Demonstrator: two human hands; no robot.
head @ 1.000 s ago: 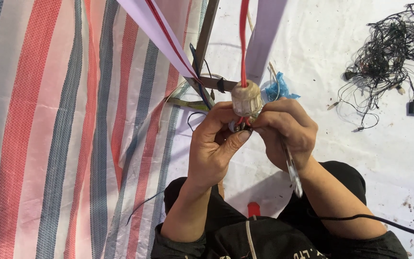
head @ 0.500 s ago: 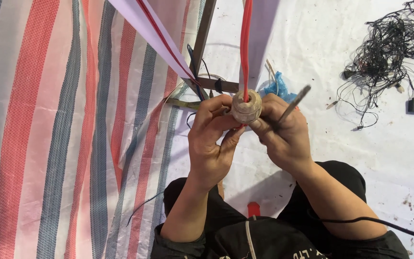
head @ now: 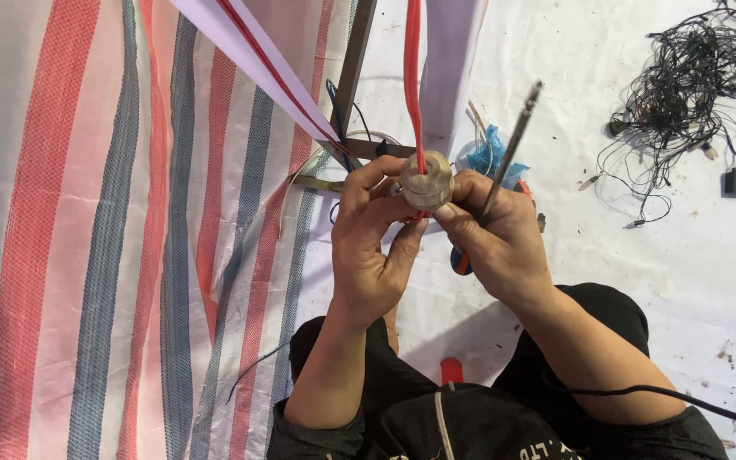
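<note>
Both hands meet at the middle of the head view around a small round beige fitting [head: 427,181] with a red wire [head: 412,81] running up out of it. My left hand [head: 373,247] pinches the fitting from the left with thumb and fingers. My right hand [head: 496,243] touches the fitting's right side and also grips a screwdriver [head: 511,145], whose metal shaft points up and to the right. The screwdriver's handle is mostly hidden in the palm.
A red, grey and white striped woven sheet [head: 104,230] covers the left half. A dark metal leg [head: 353,64] and pale straps [head: 253,60] rise behind the hands. Blue plastic scrap [head: 487,155] lies beyond them. A tangle of black wires [head: 692,77] sits top right on white sheet.
The screwdriver swung from pointing down beside my right wrist to pointing up and right. The fitting turned so that its round face looks at the camera.
</note>
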